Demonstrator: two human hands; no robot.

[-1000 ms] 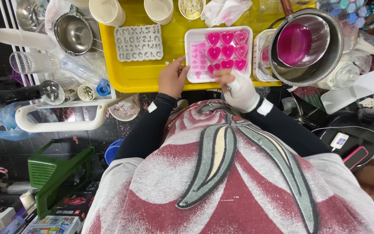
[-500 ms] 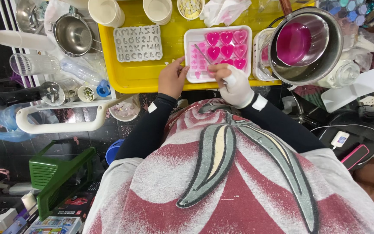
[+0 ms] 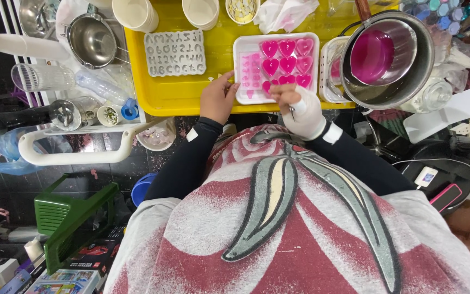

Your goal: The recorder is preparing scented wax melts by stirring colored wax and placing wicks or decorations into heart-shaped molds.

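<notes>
Right hand point(image 3: 300, 106), partly bandaged in white, pinches a thin metal tool point(image 3: 291, 112) at the near edge of the white heart mold point(image 3: 276, 65). Left hand point(image 3: 218, 98) open, fingertips on the mold's left rim. Mold sits on yellow tray point(image 3: 175, 92), pink-filled saucepan point(image 3: 379, 51) just right.

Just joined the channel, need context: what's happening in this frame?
A person leans over a yellow tray. The left hand rests at the edge of a white mould filled with pink hearts. The right hand, partly wrapped in white, holds a thin tool over the mould's near side. A letter mould lies to the left; a pan of pink liquid sits to the right.
</notes>
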